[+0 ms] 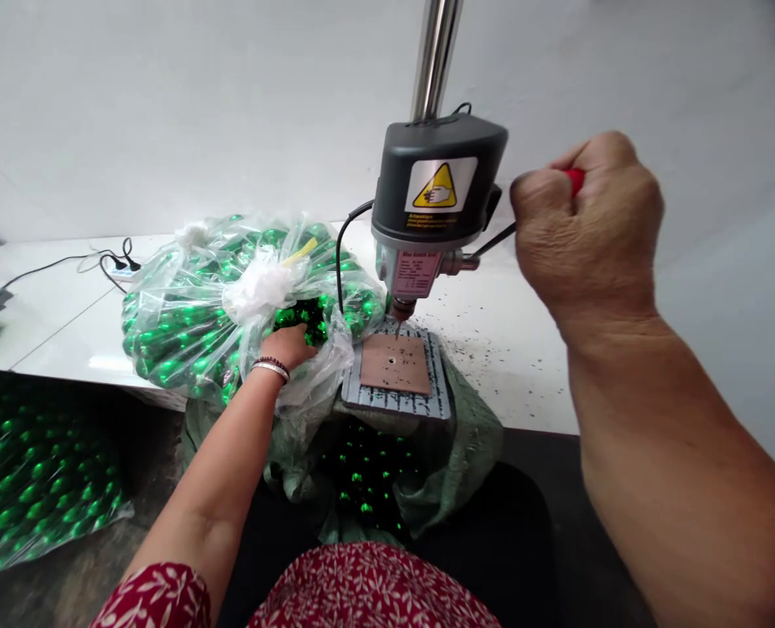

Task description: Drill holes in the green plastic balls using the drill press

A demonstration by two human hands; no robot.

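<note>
My right hand is wrapped round the red-knobbed feed lever of a small drill press. Below its chuck, the bit points down at a brown square board with a small hole, on the grooved metal base. To the left, my left hand reaches into the torn opening of a clear plastic bag full of shiny green balls. Its fingertips are hidden in the opening, so I cannot see whether they hold a ball.
A green woven sack with more green balls hangs below the base. Another bag of balls sits at lower left. Dark shavings litter the white table. Plugs and a power strip lie behind the bag.
</note>
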